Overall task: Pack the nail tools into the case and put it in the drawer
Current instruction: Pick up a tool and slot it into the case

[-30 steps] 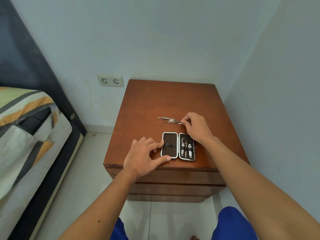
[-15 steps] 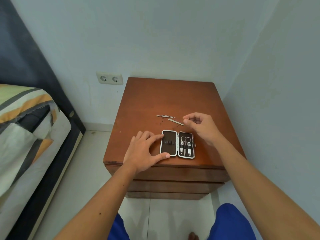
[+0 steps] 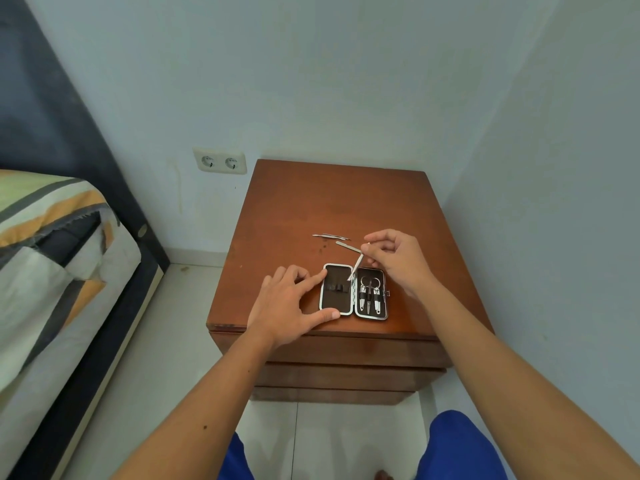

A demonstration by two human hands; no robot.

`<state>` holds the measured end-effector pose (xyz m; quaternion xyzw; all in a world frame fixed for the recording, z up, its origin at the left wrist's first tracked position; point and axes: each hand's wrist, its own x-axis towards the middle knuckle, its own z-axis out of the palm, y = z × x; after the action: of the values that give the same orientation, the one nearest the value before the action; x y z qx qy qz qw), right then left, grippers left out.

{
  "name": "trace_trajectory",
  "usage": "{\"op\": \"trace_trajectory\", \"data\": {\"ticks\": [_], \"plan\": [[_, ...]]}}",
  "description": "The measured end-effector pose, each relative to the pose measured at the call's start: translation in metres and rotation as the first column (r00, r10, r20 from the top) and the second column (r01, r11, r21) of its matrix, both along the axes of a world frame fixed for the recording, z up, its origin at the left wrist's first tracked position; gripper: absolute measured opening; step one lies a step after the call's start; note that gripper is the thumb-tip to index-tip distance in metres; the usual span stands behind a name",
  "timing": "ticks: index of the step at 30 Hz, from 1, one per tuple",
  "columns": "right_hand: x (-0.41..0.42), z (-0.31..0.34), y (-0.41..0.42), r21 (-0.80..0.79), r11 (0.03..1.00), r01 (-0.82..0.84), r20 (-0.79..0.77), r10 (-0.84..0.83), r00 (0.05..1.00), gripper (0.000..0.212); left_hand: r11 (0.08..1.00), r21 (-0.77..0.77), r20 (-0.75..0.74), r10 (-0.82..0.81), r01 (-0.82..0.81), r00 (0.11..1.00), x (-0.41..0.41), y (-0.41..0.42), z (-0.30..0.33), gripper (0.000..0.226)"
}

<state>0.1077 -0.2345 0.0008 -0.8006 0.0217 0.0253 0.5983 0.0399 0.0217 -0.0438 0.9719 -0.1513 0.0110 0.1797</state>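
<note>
Nightstand (image 3: 332, 202): one wooden bedside unit in a corner, its drawer fronts closed below the top.
Case (image 3: 353, 291): one, lying open and flat near the front edge of the top; three tools already sit in loops on its right half, while the loops on the left half stand empty.
Left hand (image 3: 287, 306): fingers spread and mostly straight, index tip and thumb pressing the case's left rim to steady it.
Right hand (image 3: 394, 258): thumb and fingertips pinching one slim metal tool (image 3: 355, 270), tip slanting down over the case's hinge.
Change: a second ago that hand was on the loose tools behind the case; it has since lifted one clear and carried it to the case, so the next insertion looks imminent.
Loose tools (image 3: 337, 238): apparently three still on the wood just behind the case, two of them nearly overlapping; the count is uncertain.
</note>
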Motion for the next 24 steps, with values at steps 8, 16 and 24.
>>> {"op": "trace_trajectory", "data": {"ticks": [8, 16, 24], "plan": [[0.016, -0.006, 0.016, -0.206, 0.978, -0.025, 0.021, 0.030, 0.999, 0.016, 1.000, -0.029, -0.001, 0.008, -0.008, 1.000, 0.001, 0.000, 0.000, 0.094], [0.021, -0.007, 0.014, -0.285, 0.952, -0.114, 0.012, 0.122, 0.992, 0.012, 0.999, -0.048, 0.021, 0.014, -0.013, 1.000, 0.001, 0.001, -0.003, 0.093], [0.019, -0.006, 0.019, -0.391, 0.898, -0.201, -0.003, 0.218, 0.976, 0.015, 0.999, -0.045, 0.022, 0.014, -0.013, 1.000, 0.000, 0.001, -0.002, 0.093]]}}
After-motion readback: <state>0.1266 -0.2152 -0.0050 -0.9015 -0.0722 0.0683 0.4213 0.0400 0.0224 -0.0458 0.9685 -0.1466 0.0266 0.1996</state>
